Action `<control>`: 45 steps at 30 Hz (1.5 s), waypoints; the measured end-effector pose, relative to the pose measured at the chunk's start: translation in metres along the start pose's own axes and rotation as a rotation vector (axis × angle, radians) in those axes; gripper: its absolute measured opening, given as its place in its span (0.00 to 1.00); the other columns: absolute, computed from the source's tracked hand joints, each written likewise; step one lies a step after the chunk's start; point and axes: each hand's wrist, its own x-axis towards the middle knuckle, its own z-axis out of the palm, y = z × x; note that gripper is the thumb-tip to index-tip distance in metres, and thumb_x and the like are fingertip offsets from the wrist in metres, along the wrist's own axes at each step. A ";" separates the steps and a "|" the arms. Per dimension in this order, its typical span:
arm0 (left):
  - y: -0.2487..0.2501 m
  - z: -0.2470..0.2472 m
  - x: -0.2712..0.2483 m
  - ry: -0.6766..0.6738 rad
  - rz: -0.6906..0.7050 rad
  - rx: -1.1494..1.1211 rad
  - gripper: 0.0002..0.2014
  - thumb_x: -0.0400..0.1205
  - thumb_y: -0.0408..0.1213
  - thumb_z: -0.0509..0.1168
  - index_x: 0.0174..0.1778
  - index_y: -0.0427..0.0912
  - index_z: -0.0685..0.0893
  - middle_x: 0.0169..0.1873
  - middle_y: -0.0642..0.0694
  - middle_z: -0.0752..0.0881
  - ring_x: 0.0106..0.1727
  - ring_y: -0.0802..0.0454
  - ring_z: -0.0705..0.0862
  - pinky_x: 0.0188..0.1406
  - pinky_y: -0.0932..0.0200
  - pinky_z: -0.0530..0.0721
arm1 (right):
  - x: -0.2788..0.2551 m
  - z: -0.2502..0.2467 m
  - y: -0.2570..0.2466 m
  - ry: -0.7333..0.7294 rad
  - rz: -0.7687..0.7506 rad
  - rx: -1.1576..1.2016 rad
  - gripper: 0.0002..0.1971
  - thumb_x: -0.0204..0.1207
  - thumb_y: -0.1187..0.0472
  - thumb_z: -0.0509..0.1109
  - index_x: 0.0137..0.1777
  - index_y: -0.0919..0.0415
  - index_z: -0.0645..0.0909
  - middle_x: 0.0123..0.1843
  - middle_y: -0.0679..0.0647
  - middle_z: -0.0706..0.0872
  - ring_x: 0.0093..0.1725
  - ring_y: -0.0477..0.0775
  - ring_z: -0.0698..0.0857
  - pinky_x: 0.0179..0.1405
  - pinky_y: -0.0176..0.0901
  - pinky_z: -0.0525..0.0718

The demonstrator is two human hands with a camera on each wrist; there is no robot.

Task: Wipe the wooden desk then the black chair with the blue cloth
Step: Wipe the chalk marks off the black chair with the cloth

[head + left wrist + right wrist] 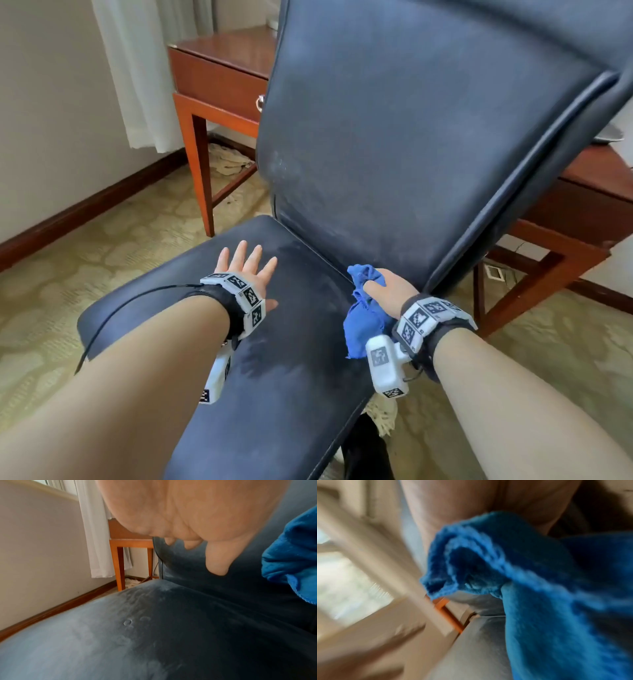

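Gripping the bunched cloth [364, 308], the right hand [390, 291] sits by the chair [411, 137] back's base. Left hand [246, 270] is spread flat over the seat, holding nothing.

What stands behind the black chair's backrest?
Behind the black chair stands a wooden desk with a drawer and slim legs, showing on both sides. Its middle part is hidden by the backrest.

Soft daylight enters from eleven o'clock through the white curtain [144, 68]. The head view is sharp with bowed edges. The right wrist view is heavily motion-blurred.
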 end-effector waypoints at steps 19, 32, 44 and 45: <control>0.034 -0.003 -0.022 -0.009 0.042 0.050 0.39 0.82 0.61 0.55 0.83 0.53 0.42 0.83 0.43 0.39 0.81 0.37 0.32 0.77 0.36 0.36 | -0.035 0.023 0.023 -0.146 -0.101 -1.269 0.16 0.81 0.54 0.61 0.64 0.59 0.79 0.67 0.55 0.79 0.62 0.56 0.79 0.28 0.31 0.52; 0.105 -0.161 -0.062 0.379 0.137 -0.068 0.41 0.81 0.64 0.52 0.82 0.53 0.37 0.83 0.46 0.41 0.83 0.42 0.38 0.79 0.41 0.42 | -0.100 -0.072 0.027 -0.335 -0.113 -0.588 0.09 0.72 0.66 0.64 0.45 0.53 0.83 0.54 0.55 0.87 0.47 0.59 0.84 0.44 0.45 0.81; 0.172 -0.177 -0.080 0.413 0.144 -0.172 0.49 0.77 0.65 0.59 0.81 0.53 0.33 0.82 0.45 0.37 0.83 0.42 0.37 0.80 0.40 0.42 | -0.164 -0.229 0.015 0.950 -0.243 0.194 0.18 0.74 0.65 0.56 0.63 0.56 0.76 0.62 0.50 0.78 0.53 0.49 0.82 0.44 0.31 0.77; 0.172 -0.178 -0.079 0.414 0.142 -0.175 0.49 0.77 0.66 0.59 0.81 0.53 0.32 0.82 0.44 0.36 0.82 0.42 0.37 0.80 0.40 0.42 | -0.156 -0.235 0.018 0.992 -0.203 0.228 0.17 0.75 0.66 0.57 0.63 0.60 0.76 0.61 0.54 0.78 0.55 0.53 0.80 0.47 0.33 0.73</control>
